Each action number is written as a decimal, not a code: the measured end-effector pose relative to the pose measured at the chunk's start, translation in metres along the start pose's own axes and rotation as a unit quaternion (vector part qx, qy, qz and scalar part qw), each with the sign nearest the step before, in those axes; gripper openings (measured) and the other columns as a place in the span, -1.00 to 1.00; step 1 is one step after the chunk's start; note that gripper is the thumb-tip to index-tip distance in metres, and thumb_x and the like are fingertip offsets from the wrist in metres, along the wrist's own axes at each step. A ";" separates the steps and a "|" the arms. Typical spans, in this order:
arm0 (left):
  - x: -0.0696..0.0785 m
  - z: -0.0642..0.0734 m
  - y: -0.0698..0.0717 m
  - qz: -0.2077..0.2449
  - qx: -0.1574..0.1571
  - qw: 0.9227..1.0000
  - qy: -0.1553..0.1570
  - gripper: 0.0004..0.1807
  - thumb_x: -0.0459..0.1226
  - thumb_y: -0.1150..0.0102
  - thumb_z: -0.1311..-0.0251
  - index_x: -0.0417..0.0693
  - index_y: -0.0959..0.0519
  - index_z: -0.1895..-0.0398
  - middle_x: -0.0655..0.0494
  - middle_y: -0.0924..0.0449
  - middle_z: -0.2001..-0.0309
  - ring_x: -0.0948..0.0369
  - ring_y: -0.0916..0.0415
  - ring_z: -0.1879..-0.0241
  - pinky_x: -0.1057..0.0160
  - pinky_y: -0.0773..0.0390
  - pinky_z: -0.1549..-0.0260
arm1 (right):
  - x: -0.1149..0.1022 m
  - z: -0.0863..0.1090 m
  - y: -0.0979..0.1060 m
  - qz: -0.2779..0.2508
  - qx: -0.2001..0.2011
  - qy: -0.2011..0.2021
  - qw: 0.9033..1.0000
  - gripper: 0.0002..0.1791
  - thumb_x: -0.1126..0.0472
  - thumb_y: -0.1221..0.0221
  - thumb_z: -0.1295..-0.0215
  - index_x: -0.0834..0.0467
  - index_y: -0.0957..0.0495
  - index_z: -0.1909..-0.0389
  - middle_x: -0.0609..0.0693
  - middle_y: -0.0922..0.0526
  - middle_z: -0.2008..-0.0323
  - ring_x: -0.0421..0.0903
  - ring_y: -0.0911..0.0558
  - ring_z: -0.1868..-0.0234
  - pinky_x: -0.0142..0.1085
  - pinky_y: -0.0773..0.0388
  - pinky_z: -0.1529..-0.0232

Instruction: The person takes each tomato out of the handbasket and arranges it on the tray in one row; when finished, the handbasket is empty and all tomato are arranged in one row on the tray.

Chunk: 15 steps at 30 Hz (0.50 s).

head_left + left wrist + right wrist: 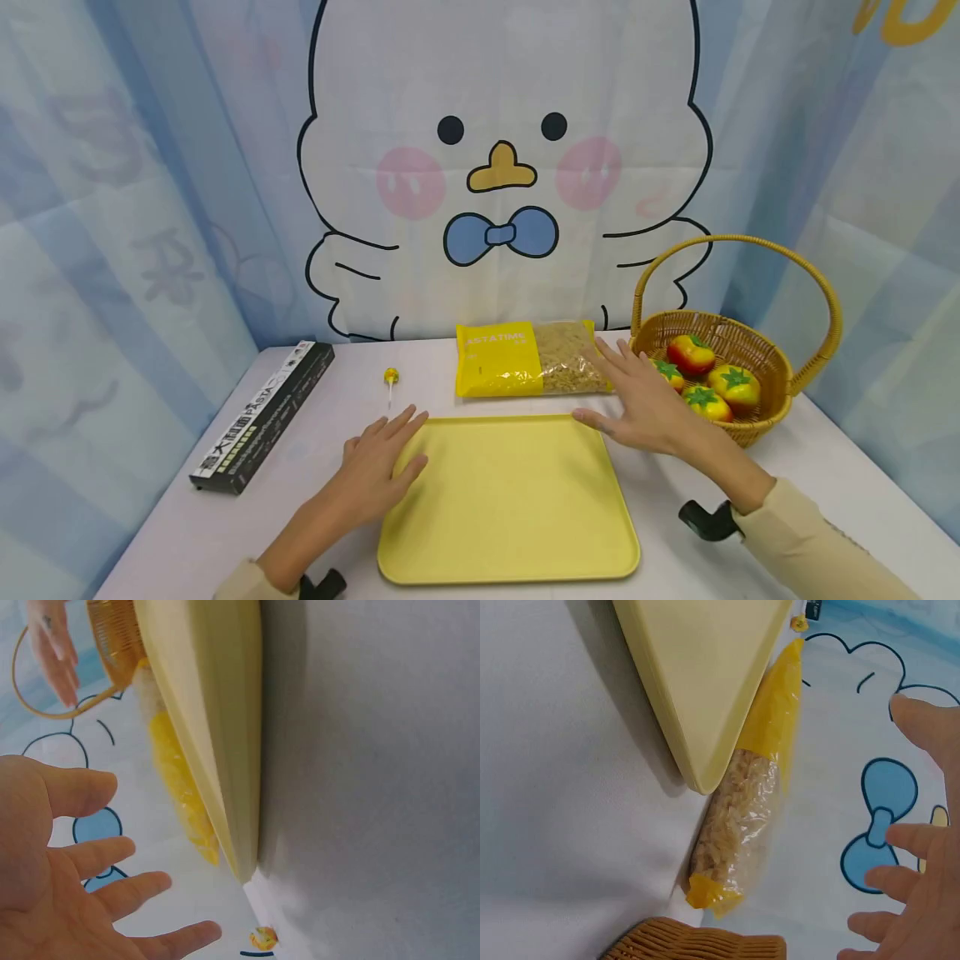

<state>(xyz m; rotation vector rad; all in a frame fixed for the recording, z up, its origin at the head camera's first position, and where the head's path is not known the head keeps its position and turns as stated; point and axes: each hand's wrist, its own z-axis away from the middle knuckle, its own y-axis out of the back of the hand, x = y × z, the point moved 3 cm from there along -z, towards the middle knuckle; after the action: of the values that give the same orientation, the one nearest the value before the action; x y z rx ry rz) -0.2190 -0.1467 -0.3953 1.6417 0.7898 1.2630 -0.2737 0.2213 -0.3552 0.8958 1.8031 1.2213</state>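
The yellow tray [510, 500] lies on the white bench [187, 542], before the person. In the head view, the left hand [378, 467] and right hand [648, 408] overlap its far corners, and the right one also overlaps the pasta bag [498, 367]; the wrist views show gaps there, with both hands' fingers spread wide and empty. The bag lies just beyond the tray, near the wicker basket [731, 340]. Only the head view reveals the basket's red-and-yellow fruits [735, 387] and the whole black box [266, 417], left of the lollipop [391, 377].

Left arm [311, 529] and right arm [723, 467] angle inward, left fingers [135, 895] and right fingers [900, 883] extended and spread.
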 end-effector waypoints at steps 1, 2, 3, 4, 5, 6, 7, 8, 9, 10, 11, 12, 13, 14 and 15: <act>0.000 0.001 0.000 0.005 0.000 1.000 0.001 -0.35 -0.10 -0.18 -0.52 0.07 -0.34 -0.62 -0.05 -0.26 -0.65 -0.33 -0.29 -0.52 -0.54 -0.32 -0.29 | 0.001 0.000 0.001 -0.002 0.001 -0.002 1.000 0.02 -0.32 -0.26 -0.39 0.12 -0.15 -0.68 0.26 -0.06 -0.70 0.46 0.01 -0.68 0.44 0.05 -0.58; 0.000 0.001 0.000 0.011 -0.001 1.000 0.003 -0.36 -0.11 -0.18 -0.52 0.06 -0.35 -0.61 -0.06 -0.28 -0.64 -0.30 -0.31 -0.51 -0.53 -0.34 -0.28 | 0.003 0.000 0.002 -0.004 0.000 -0.004 1.000 0.01 -0.31 -0.26 -0.40 0.13 -0.17 -0.67 0.27 -0.07 -0.70 0.46 0.00 -0.68 0.45 0.04 -0.58; 0.000 0.002 -0.001 0.016 -0.001 1.000 0.005 -0.37 -0.12 -0.19 -0.52 0.05 -0.36 -0.60 -0.06 -0.29 -0.63 -0.27 -0.33 -0.51 -0.51 -0.36 -0.28 | 0.005 0.000 0.002 -0.007 -0.001 -0.008 1.000 -0.01 -0.30 -0.27 -0.40 0.13 -0.18 -0.66 0.27 -0.07 -0.70 0.46 0.00 -0.67 0.45 0.05 -0.58; 0.000 0.003 -0.001 0.021 -0.002 1.000 0.005 -0.37 -0.13 -0.20 -0.51 0.04 -0.37 -0.59 -0.07 -0.31 -0.62 -0.25 -0.35 -0.50 -0.50 -0.38 -0.27 | 0.006 -0.001 0.003 -0.010 -0.002 -0.011 1.000 -0.01 -0.29 -0.27 -0.39 0.13 -0.19 -0.66 0.28 -0.07 -0.70 0.46 0.00 -0.68 0.45 0.05 -0.57; 0.000 0.003 -0.001 0.024 -0.002 1.000 0.005 -0.38 -0.14 -0.21 -0.50 0.03 -0.39 -0.58 -0.07 -0.33 -0.61 -0.23 -0.37 -0.49 -0.49 -0.40 -0.26 | 0.008 -0.001 0.003 -0.013 -0.003 -0.013 1.000 -0.02 -0.29 -0.27 -0.40 0.12 -0.20 -0.66 0.29 -0.07 -0.69 0.46 0.00 -0.68 0.46 0.05 -0.57; 0.000 0.004 -0.001 0.026 -0.002 1.000 0.007 -0.38 -0.14 -0.21 -0.50 0.03 -0.39 -0.58 -0.07 -0.33 -0.61 -0.22 -0.37 -0.49 -0.47 -0.40 -0.27 | 0.009 0.000 0.005 -0.017 -0.004 -0.015 1.000 -0.02 -0.29 -0.27 -0.40 0.11 -0.19 -0.66 0.29 -0.08 -0.69 0.46 0.00 -0.68 0.45 0.05 -0.57; -0.001 0.005 -0.001 0.027 -0.002 1.000 0.008 -0.38 -0.14 -0.22 -0.50 0.02 -0.40 -0.57 -0.08 -0.34 -0.60 -0.22 -0.37 -0.49 -0.46 -0.41 -0.27 | 0.010 -0.001 0.006 -0.020 -0.006 -0.016 1.000 -0.02 -0.28 -0.27 -0.40 0.12 -0.19 -0.66 0.29 -0.08 -0.69 0.45 0.00 -0.68 0.45 0.05 -0.58; -0.001 0.006 -0.001 0.028 -0.002 1.000 0.008 -0.39 -0.15 -0.23 -0.49 0.00 -0.42 -0.56 -0.09 -0.35 -0.60 -0.22 -0.38 -0.48 -0.45 -0.41 -0.28 | 0.011 0.000 0.007 -0.022 -0.007 -0.016 1.000 -0.02 -0.28 -0.27 -0.41 0.13 -0.18 -0.66 0.30 -0.08 -0.69 0.45 -0.01 -0.67 0.44 0.04 -0.58; -0.001 0.006 -0.001 0.028 0.000 1.000 0.008 -0.40 -0.15 -0.23 -0.48 -0.01 -0.43 -0.54 -0.10 -0.36 -0.59 -0.22 -0.39 -0.48 -0.44 -0.42 -0.29 | 0.011 0.000 0.008 -0.026 -0.009 -0.018 0.999 -0.03 -0.27 -0.26 -0.42 0.13 -0.18 -0.67 0.31 -0.09 -0.69 0.46 -0.03 -0.67 0.45 0.02 -0.57; -0.001 0.007 0.000 0.029 0.002 1.000 0.005 -0.41 -0.16 -0.24 -0.48 -0.04 -0.46 -0.52 -0.12 -0.38 -0.58 -0.23 -0.40 -0.46 -0.42 -0.42 -0.30 | 0.012 0.001 0.009 -0.029 -0.010 -0.020 0.999 -0.02 -0.27 -0.26 -0.42 0.13 -0.16 -0.67 0.31 -0.09 -0.68 0.45 -0.04 -0.67 0.45 -0.01 -0.56; -0.001 0.007 0.000 0.030 0.004 1.000 0.006 -0.43 -0.16 -0.25 -0.47 -0.06 -0.48 -0.50 -0.13 -0.40 -0.56 -0.23 -0.41 -0.45 -0.40 -0.43 -0.32 | 0.013 0.001 0.010 -0.032 -0.010 -0.021 0.999 -0.02 -0.26 -0.26 -0.43 0.13 -0.16 -0.67 0.32 -0.09 -0.68 0.45 -0.06 -0.66 0.45 -0.04 -0.55; -0.002 0.008 0.001 0.033 0.006 0.999 0.004 -0.44 -0.17 -0.26 -0.47 -0.09 -0.50 -0.47 -0.14 -0.41 -0.55 -0.23 -0.43 -0.44 -0.38 -0.43 -0.34 | 0.014 0.001 0.011 -0.034 -0.012 -0.024 0.999 -0.02 -0.26 -0.26 -0.43 0.14 -0.15 -0.67 0.33 -0.10 -0.68 0.45 -0.09 -0.65 0.45 -0.08 -0.54; -0.003 0.009 0.001 0.036 0.007 0.999 0.004 -0.46 -0.17 -0.27 -0.46 -0.11 -0.52 -0.45 -0.15 -0.43 -0.54 -0.23 -0.44 -0.43 -0.35 -0.43 -0.35 | 0.015 0.002 0.012 -0.035 -0.013 -0.027 0.999 -0.01 -0.26 -0.26 -0.43 0.15 -0.14 -0.68 0.33 -0.10 -0.68 0.45 -0.12 -0.64 0.45 -0.11 -0.52; -0.003 0.009 0.002 0.039 0.009 0.999 0.003 -0.48 -0.18 -0.27 -0.45 -0.13 -0.54 -0.42 -0.17 -0.45 -0.52 -0.22 -0.45 -0.41 -0.33 -0.44 -0.36 | 0.017 0.002 0.013 -0.037 -0.013 -0.032 0.999 -0.01 -0.26 -0.27 -0.43 0.15 -0.14 -0.68 0.33 -0.10 -0.67 0.45 -0.14 -0.63 0.46 -0.14 -0.50; -0.004 0.009 0.002 0.041 0.009 0.999 0.004 -0.49 -0.19 -0.28 -0.45 -0.15 -0.56 -0.40 -0.17 -0.46 -0.51 -0.22 -0.46 -0.40 -0.30 -0.45 -0.37 | 0.018 0.002 0.013 -0.039 -0.013 -0.036 0.999 -0.01 -0.25 -0.27 -0.42 0.14 -0.13 -0.68 0.33 -0.11 -0.67 0.44 -0.16 -0.63 0.47 -0.17 -0.49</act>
<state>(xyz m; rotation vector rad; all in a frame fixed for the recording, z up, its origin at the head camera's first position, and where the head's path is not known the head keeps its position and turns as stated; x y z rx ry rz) -0.2112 -0.1533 -0.3962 1.7002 0.7469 1.3233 -0.2783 0.2420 -0.3471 0.8358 1.7447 1.1473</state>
